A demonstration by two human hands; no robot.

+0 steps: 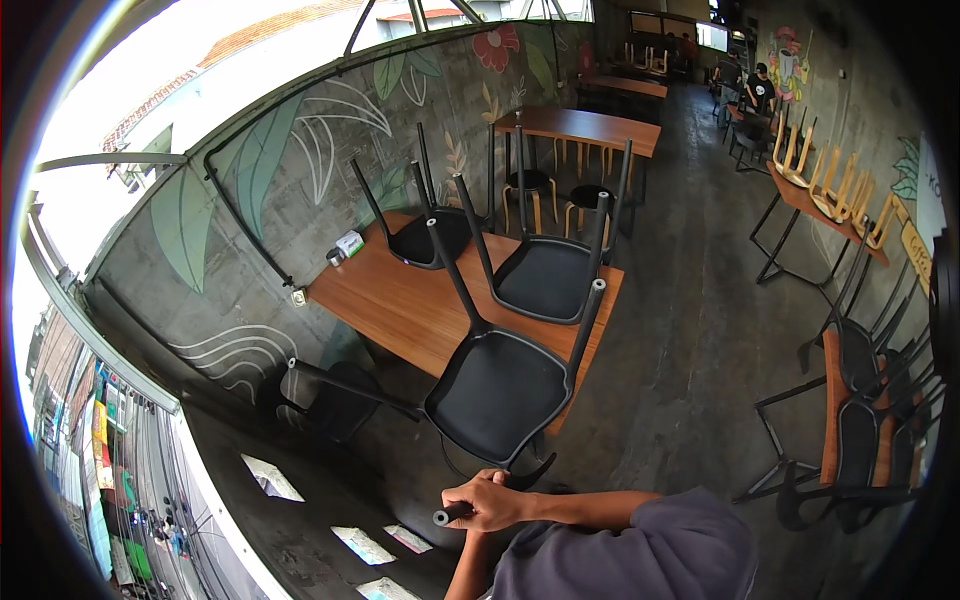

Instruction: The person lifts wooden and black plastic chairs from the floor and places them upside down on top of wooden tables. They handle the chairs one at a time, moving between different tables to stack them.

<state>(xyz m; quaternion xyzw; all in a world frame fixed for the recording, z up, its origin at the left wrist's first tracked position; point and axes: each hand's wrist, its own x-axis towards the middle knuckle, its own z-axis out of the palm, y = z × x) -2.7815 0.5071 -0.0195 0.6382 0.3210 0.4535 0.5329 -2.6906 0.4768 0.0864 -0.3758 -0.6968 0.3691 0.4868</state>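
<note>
A black plastic chair (499, 397) hangs upside down in front of me at the near edge of a wooden table (397, 307), its legs pointing up and outward. Around one of its legs (452, 514), close to my body, my right hand (487, 501) is closed. My left forearm (469, 562) rises from below to the same spot. The left hand is mostly hidden by the right, so its grip cannot be made out. Two more black chairs, one nearer (544, 277) and one by the wall (429, 238), lie upturned on the tabletop.
A black chair (345, 401) stands by the painted wall at left. A tissue pack (349, 244) and a small container (334, 257) sit on the table. Upturned chairs load another table (830, 405) at right. Two people (759, 90) are far back. Openings (364, 545) pierce the low wall.
</note>
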